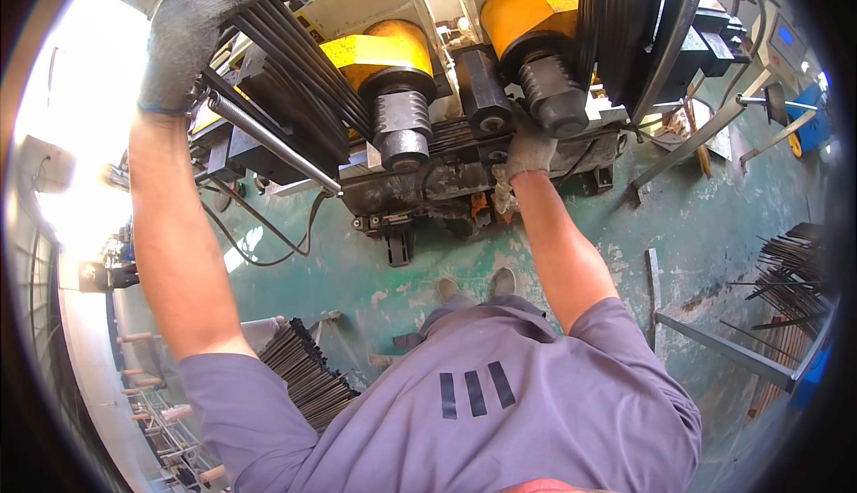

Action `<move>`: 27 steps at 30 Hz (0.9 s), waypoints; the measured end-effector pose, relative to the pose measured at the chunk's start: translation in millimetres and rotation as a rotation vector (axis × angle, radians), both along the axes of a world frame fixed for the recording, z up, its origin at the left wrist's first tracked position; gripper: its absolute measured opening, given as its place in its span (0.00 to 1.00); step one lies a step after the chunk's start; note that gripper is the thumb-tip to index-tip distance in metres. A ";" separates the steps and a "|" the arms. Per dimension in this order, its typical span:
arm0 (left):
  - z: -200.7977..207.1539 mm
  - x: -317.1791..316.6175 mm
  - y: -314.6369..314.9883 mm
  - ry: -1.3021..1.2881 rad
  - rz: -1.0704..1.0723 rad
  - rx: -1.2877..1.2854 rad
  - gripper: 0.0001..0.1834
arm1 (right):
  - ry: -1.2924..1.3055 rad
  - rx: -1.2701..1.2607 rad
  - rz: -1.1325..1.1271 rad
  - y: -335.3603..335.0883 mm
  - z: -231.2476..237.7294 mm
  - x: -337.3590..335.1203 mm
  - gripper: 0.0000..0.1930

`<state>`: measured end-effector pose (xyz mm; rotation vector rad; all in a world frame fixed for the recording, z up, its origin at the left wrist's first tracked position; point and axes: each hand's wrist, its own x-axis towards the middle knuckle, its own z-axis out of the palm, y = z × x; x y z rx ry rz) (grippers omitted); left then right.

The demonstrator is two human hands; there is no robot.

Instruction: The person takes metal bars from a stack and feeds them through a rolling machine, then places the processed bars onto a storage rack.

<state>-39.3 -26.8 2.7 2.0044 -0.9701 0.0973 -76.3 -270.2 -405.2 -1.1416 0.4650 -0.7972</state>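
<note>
Head view, looking down: two gloved hands at a machine [393,191] with two yellow housings [393,47], two ridged metal spindles [549,91] and two coil springs [268,143]. The left hand [192,38], at upper left, is closed around a bundle of dark rods [299,58], too many to count, long, thin and straight, slanting down toward the left spindle. The right hand [531,147] reaches in beside a black block [482,87]; its fingers are hidden, so its grip cannot be told. Green floor [571,248] stretches from the machine's front edge past two shoes [503,281]. Two stacks of dark rods lie lower left [308,377] and far right.
</note>
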 end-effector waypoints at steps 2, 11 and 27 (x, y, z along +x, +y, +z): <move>-2.5 18.2 11.6 -0.051 0.107 0.032 0.27 | 0.008 -0.008 0.019 3.1 8.6 -3.3 0.13; 16.3 -26.0 -11.1 0.101 0.068 0.121 0.27 | 0.070 -0.008 -0.010 -2.2 -13.8 4.3 0.22; -65.2 -150.4 44.1 -0.173 0.269 -0.157 0.14 | 0.115 0.185 0.002 -4.9 20.3 -190.8 0.09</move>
